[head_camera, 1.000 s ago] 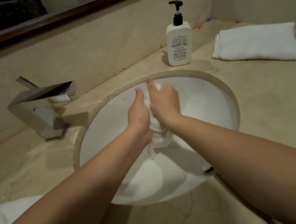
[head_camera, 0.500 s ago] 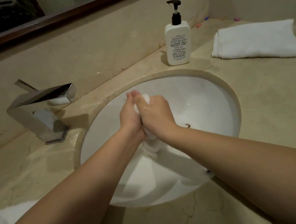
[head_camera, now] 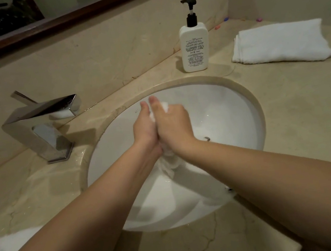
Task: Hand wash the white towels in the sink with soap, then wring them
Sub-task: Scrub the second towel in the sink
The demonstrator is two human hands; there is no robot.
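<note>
White towel (head_camera: 169, 163) bunched between left hand (head_camera: 144, 128) and right hand (head_camera: 173, 122) — both gripping.

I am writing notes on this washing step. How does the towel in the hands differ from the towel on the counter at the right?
The towel in the hands is bunched and pressed between the left hand and right hand, over the sink; the counter towel lies folded flat, untouched. The held one looks wet and twisted; the counter one looks dry and neat. Both are white.
</note>
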